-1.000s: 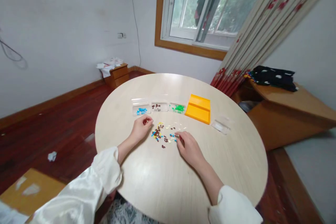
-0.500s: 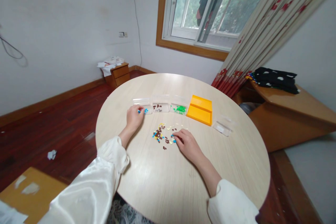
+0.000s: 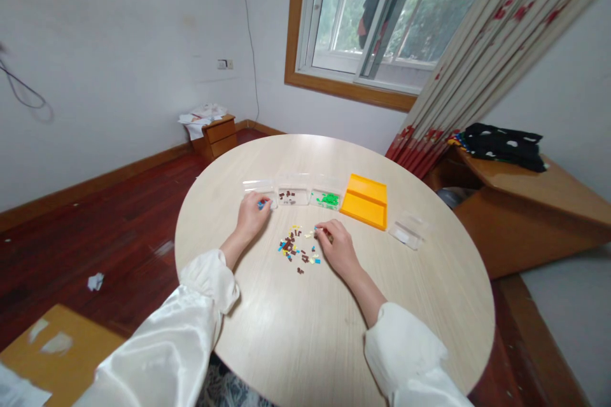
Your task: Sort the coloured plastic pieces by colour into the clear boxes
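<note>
Blue piece (image 3: 316, 229) pinched by right hand (image 3: 338, 247), left hand (image 3: 251, 214) grip unclear, distant papers (image 3: 203, 116) unreadable

— Looks like a room in a home!
— Judging by what?
— By a red-patterned curtain (image 3: 458, 51), slung beside a wood-framed window (image 3: 344, 19), for starters.
— And over in the corner?
— A small drawer cabinet (image 3: 222, 132), heaped with papers (image 3: 203, 114). Plain white walls (image 3: 143, 32) behind, a wall socket (image 3: 224, 64) too, and a dark red wooden floor (image 3: 133, 216) below.
— And front and centre?
— A round, pale worktop (image 3: 305, 331). Very domestic, and a touch untidy, with crumpled paper (image 3: 95, 281) down on that floor!
</note>
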Available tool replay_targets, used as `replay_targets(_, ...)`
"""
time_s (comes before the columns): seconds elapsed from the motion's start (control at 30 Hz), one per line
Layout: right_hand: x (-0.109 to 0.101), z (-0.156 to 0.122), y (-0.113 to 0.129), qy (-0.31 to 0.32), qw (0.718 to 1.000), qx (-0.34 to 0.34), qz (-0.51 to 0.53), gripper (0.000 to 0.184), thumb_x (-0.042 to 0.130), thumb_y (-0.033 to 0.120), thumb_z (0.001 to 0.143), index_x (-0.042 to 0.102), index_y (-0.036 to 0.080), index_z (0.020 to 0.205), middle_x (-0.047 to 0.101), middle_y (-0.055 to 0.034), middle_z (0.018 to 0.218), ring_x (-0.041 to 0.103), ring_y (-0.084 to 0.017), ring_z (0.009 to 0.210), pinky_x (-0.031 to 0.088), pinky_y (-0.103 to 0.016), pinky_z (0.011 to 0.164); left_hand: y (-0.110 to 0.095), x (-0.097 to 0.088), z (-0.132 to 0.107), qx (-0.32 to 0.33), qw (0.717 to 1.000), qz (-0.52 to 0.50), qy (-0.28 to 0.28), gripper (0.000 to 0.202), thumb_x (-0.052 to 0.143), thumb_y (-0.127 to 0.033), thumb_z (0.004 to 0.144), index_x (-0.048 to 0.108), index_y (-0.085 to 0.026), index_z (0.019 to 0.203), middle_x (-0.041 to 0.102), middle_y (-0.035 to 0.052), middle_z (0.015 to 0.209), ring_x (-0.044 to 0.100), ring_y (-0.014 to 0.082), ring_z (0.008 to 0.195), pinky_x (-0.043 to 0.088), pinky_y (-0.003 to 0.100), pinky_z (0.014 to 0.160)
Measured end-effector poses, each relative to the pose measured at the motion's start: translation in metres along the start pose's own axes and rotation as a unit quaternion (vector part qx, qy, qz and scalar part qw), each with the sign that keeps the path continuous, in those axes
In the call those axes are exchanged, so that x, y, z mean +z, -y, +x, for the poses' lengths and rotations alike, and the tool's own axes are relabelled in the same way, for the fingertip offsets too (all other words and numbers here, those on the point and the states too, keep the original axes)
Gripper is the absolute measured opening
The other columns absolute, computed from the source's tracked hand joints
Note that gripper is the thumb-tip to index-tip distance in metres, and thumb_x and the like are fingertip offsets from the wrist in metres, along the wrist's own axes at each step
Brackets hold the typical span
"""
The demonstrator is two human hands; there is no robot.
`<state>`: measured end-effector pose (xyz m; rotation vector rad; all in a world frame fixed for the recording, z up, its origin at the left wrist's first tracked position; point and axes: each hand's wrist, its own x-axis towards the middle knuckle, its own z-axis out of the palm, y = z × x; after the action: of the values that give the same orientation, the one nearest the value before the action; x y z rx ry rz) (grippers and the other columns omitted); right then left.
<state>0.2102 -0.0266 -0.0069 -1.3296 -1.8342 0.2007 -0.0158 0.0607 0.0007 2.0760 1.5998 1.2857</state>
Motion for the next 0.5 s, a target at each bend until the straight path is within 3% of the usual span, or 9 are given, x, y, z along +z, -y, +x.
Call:
replay_targets(0.23, 0.005, 0.008, 0.002, -0.014, 0.999, 0.03, 0.034, 0.018, 0.049, 0.026, 0.087, 0.062, 0.018, 0.077, 0.058, -0.0039, 0.072, 0.053, -0.017, 0.069, 0.044, -0.03, 0.065, -0.044, 0.019, -0.026, 0.135, 0.978, -0.119, 0.106, 0.006, 0.06, -0.02, 0.079, 0.066, -0.017, 0.08, 0.063, 0.0046, 0.08, 0.057, 0.018, 0.083, 0.045, 0.032, 0.078)
replay_targets(0.5, 0.009, 0.007, 0.011, 0.004, 0.998, 0.039, 0.045, 0.018, 0.049, 0.025, 0.087, 0.063, 0.018, 0.078, 0.058, -0.004, 0.072, 0.054, -0.017, 0.07, 0.043, -0.029, 0.065, -0.058, 0.021, -0.034, 0.161, 0.961, -0.148, 0.17, 0.011, 0.06, -0.024, 0.082, 0.067, -0.016, 0.08, 0.066, 0.0067, 0.08, 0.058, 0.018, 0.081, 0.046, 0.032, 0.078)
